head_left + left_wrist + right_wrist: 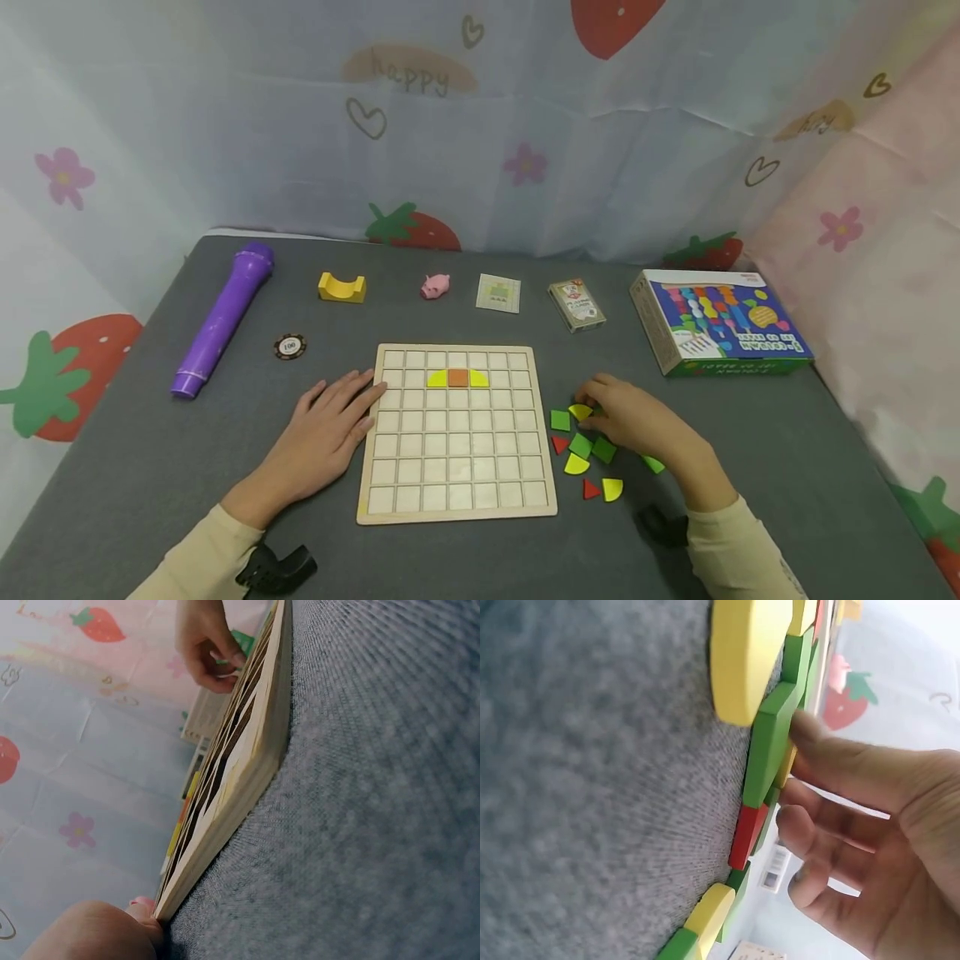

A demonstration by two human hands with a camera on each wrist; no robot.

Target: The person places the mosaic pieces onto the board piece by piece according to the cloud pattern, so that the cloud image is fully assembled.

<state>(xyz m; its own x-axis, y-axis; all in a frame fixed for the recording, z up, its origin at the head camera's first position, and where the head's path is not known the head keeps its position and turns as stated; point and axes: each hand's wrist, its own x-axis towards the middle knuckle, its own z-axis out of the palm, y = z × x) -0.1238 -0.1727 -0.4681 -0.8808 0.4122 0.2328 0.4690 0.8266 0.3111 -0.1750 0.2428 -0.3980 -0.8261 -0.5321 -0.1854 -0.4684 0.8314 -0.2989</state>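
Yellow quarter-round tile (580,411) pinched by right hand (637,419); left hand (330,425) flat against gridded board (457,500).

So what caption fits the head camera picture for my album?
Left hand rests on the wooden grid board; right hand touches coloured pieces.

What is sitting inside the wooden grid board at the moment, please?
The wooden grid board holds an orange square flanked by two yellow quarter-circles in its second row. The left hand covers only its edge.

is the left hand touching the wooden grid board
Touching. In the head view the left hand lies flat on the table with its fingertips over the left edge of the wooden grid board; the left wrist view shows a fingertip against the board's corner.
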